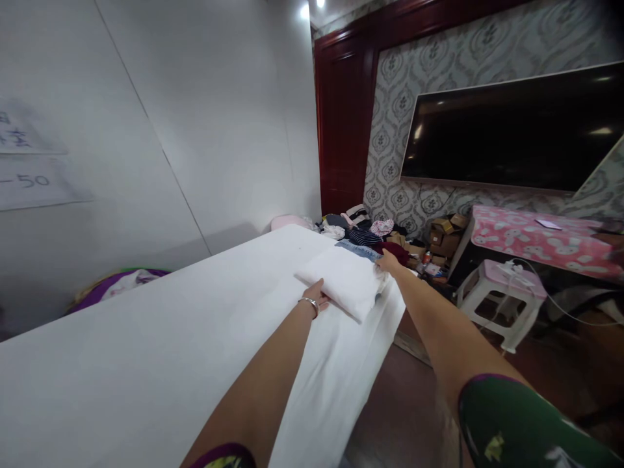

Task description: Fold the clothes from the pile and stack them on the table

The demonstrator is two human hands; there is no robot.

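Note:
A flat white rectangular piece, like a thin pillow or folded cloth (344, 279), lies near the far end of a long surface covered in a white sheet (195, 338). My left hand (316, 296), with a silver bracelet at the wrist, grips its near left edge, thumb on top and the other fingers partly hidden. Farther off, my right hand (388, 261) is closed at the edge of a piece of blue denim (358, 249) just behind the white piece. Its fingertips are small and partly hidden.
A heap of clothes (363, 227) lies beyond the far end. To the right stand a pink-topped stool (517, 276) with a cable, a table under a pink rabbit-print cloth (521, 240), and cardboard boxes (444, 234). A white partition (219, 130) borders the left.

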